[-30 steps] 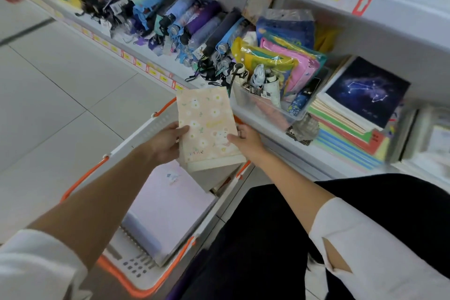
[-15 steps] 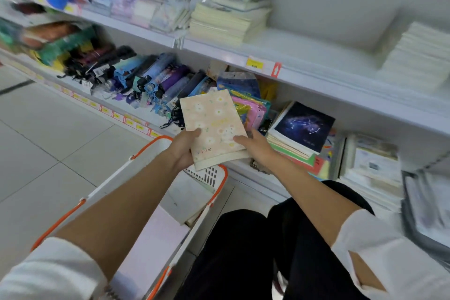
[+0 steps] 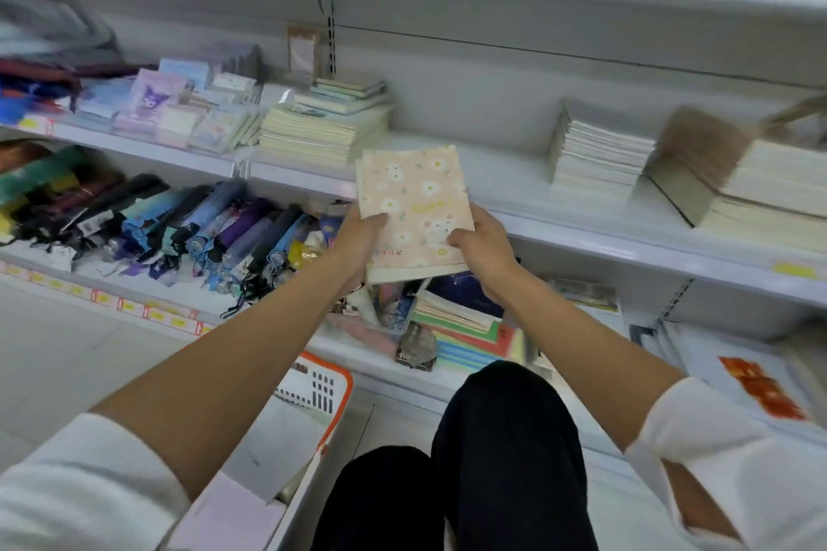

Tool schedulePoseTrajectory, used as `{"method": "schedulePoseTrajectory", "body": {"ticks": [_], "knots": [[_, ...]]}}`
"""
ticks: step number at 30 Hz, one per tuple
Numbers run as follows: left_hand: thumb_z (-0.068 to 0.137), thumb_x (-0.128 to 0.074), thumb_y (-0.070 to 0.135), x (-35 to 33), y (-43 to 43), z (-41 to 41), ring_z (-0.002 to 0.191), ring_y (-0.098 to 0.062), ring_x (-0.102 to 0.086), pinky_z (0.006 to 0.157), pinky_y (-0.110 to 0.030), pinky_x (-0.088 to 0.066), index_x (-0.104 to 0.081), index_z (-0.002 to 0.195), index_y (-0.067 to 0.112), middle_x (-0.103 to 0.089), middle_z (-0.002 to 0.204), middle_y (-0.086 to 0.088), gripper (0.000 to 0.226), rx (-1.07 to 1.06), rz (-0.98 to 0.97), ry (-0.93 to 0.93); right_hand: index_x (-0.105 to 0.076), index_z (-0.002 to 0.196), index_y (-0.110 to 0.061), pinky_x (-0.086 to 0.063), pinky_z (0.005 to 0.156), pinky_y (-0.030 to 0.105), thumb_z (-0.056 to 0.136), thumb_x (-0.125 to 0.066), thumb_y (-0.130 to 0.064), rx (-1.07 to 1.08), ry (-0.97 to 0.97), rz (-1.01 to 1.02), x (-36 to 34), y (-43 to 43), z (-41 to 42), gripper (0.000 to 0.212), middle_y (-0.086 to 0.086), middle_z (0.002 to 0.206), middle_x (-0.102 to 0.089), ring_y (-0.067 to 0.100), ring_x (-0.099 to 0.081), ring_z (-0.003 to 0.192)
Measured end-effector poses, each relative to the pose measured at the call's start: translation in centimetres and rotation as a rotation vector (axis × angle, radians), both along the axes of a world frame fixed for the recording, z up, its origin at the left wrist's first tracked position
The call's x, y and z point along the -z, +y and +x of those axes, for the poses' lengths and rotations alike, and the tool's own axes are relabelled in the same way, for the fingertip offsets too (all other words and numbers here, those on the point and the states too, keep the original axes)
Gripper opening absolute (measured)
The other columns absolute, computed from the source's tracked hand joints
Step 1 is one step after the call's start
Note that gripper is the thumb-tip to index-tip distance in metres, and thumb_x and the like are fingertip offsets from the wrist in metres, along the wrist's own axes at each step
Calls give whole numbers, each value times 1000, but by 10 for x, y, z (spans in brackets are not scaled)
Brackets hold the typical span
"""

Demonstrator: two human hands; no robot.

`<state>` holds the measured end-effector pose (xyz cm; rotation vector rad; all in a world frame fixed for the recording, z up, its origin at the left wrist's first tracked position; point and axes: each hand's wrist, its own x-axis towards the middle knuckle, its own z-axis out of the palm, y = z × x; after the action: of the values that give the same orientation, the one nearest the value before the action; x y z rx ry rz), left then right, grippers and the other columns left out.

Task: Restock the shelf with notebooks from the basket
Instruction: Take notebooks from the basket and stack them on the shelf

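Both grips, left hand and right hand, pinched the notebooks at their lower corners, in air before the middle shelf. Held so low, the stack could fan apart and spill toward the basket.

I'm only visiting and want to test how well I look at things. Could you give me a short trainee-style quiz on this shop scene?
1. True or false: the left hand and right hand both grip the notebooks.
2. Which goods lie in a row to the left of the hands? A) umbrellas B) shoes C) bottles
3. Fill in: the rim of the basket is coloured ____.

Key: 1 true; 2 A; 3 orange.
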<state>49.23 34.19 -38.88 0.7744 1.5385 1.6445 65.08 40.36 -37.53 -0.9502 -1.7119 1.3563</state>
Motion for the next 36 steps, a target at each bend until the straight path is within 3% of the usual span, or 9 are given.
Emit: {"method": "schedulePoseTrajectory", "body": {"ticks": [9, 13, 18, 20, 23, 26, 29, 31, 36], "knots": [[84, -61, -7, -63, 109, 75, 106, -29, -63, 86, -35, -53, -54, 128, 2, -62, 123, -12, 46, 97, 150, 21, -51, 120, -15, -53, 89, 37, 81, -50, 8, 348, 193, -49, -61, 86, 86, 46, 7, 115, -62, 26, -60, 105], [80, -67, -11, -92, 162, 108, 110, -20, -61, 88, -30, -53, -55, 131, 6, -60, 129, -7, 55, 260, 173, 118, -57, 117, -6, -46, 59, 21, 82, -47, 10, 452, 150, 25, -87, 138, 123, 40, 4, 101, -63, 21, -58, 87], [81, -66, -12, -116, 232, 141, 98, -16, -62, 75, -24, -53, -52, 133, 3, -64, 122, -9, 56, 320, 240, 176, -56, 74, -7, -34, 39, 10, 82, -51, 8, 633, 26, 131, -113, 212, 152, 18, 1, 70, -51, 17, -46, 62], [81, -67, -9, -119, 262, 143, 99, -18, -62, 83, -28, -51, -54, 131, 4, -64, 121, -11, 53, 321, 246, 205, -60, 95, -4, -42, 52, 13, 82, -53, 3, 667, -4, 159, -117, 247, 157, 16, 2, 86, -53, 19, -52, 74], [82, -71, 3, -118, 300, 140, 108, -23, -63, 92, -30, -48, -54, 134, 12, -64, 119, -7, 55, 315, 198, 312, -55, 96, -16, -48, 60, 21, 86, -55, 1, 635, -46, 147, -115, 287, 156, 19, 3, 90, -52, 18, -54, 77], [83, -72, 20, -107, 329, 135, 112, -25, -59, 97, -30, -45, -53, 135, 17, -61, 127, -10, 55, 333, 127, 387, -57, 121, 4, -47, 99, 40, 88, -58, 0, 645, -93, 158, -97, 311, 154, 33, 21, 119, -60, 34, -57, 114], [73, -70, 54, -93, 343, 134, 121, -23, -51, 106, -36, -42, -58, 123, 29, -54, 131, -2, 58, 267, 109, 465, -67, 105, 1, -47, 89, 30, 91, -59, -10, 611, -134, 166, -77, 321, 153, 20, 20, 108, -67, 33, -60, 112], [81, -69, 49, -84, 347, 133, 119, -18, -53, 104, -34, -43, -60, 122, 23, -57, 125, 3, 50, 230, 206, 420, -63, 113, -1, -44, 76, 21, 92, -61, -19, 544, -76, 189, -69, 316, 156, 28, 10, 101, -66, 23, -58, 105], [83, -70, 42, -64, 347, 127, 127, -10, -50, 111, -32, -37, -56, 132, 13, -57, 135, 2, 59, 352, 332, 540, -52, 132, -10, -35, 92, 17, 83, -71, -41, 438, -226, 355, -50, 301, 171, 61, -2, 125, -56, 10, -51, 114]]}}
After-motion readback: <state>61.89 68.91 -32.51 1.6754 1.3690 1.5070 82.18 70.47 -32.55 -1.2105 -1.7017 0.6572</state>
